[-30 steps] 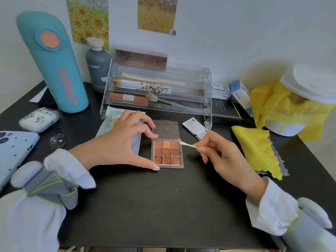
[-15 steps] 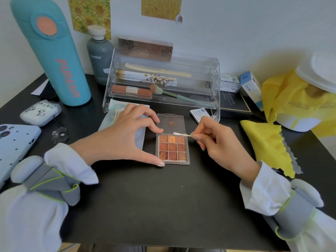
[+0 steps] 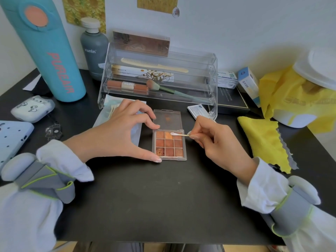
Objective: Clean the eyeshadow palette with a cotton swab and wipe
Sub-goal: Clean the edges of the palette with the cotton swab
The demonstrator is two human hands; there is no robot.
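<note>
An open eyeshadow palette (image 3: 169, 144) with orange and brown pans lies on the black table, its clear lid folded back. My left hand (image 3: 125, 131) braces it, index finger at the hinge and thumb at the front left corner. My right hand (image 3: 216, 142) pinches a cotton swab (image 3: 179, 134) whose white tip rests on the top row of pans. A bag of cotton swabs (image 3: 109, 113) lies partly under my left hand. A small wipe sachet (image 3: 197, 110) lies behind the palette on the right.
A clear acrylic organizer (image 3: 158, 79) with comb, brush and tubes stands behind the palette. A teal bottle (image 3: 49, 51) and grey bottle (image 3: 93, 46) stand back left. A yellow cloth (image 3: 263, 140) lies at right, an earbud case (image 3: 32, 109) and phone (image 3: 11, 139) at left.
My right hand has moved the swab left and onto the palette's top row. The camera has come closer. My left hand keeps its hold on the palette.
</note>
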